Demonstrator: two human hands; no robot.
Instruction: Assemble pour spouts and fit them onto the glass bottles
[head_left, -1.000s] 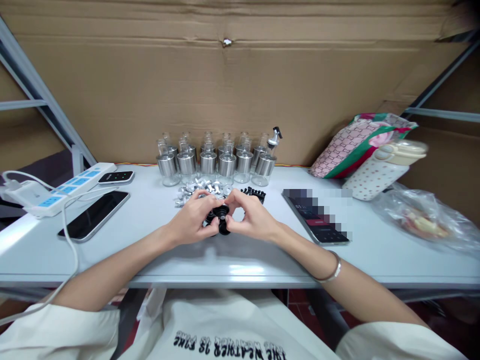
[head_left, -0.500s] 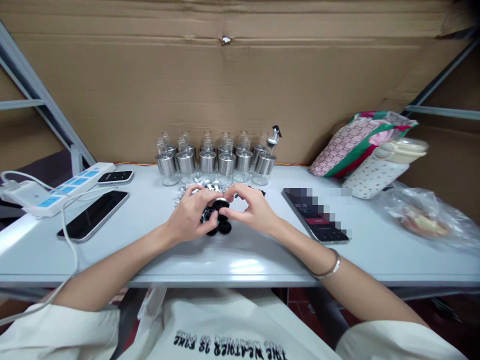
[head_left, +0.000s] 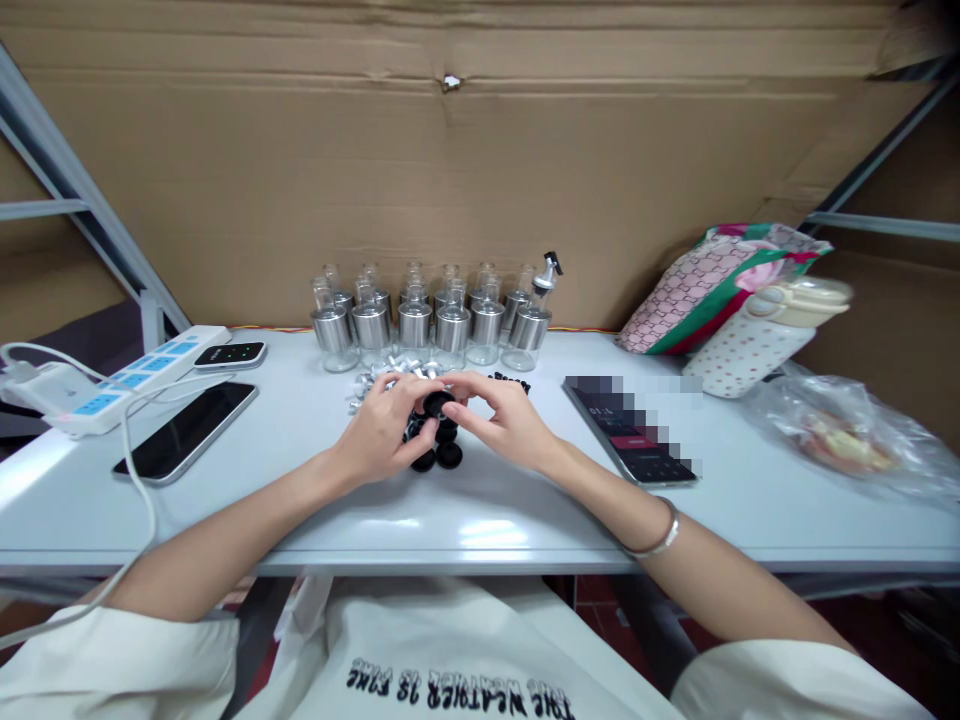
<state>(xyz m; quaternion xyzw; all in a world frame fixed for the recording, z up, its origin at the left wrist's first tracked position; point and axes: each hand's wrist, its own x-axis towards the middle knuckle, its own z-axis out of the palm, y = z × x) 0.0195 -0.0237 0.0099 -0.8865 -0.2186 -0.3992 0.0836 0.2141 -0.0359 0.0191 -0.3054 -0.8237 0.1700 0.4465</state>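
Note:
A round black stopper [head_left: 437, 404] is held between my two hands above the table. The fingers and thumb of my left hand [head_left: 384, 428] curl around its left side. My right hand [head_left: 511, 418] pinches it from the right, the thumb lying on its black face. Just below sit several more black round stoppers [head_left: 449, 456], partly covered by my fingers. A pile of silver pour spouts [head_left: 365, 386] lies behind my left hand. Small black pieces [head_left: 516, 382] are scattered beyond my right hand.
Glass bottles with steel sleeves [head_left: 453, 328] stand in rows at the back; one carries a pourer [head_left: 550, 268]. Left are a power strip [head_left: 142, 375], a phone [head_left: 191, 430] and a white cable [head_left: 139, 470]. Right are another phone [head_left: 637, 440], a tumbler [head_left: 757, 340] and a plastic bag [head_left: 900, 440].
The stopper has been tilted so its black face shows more and its silver rim no longer shows. My right thumb has moved up onto it; my left hand has stayed nearly still.

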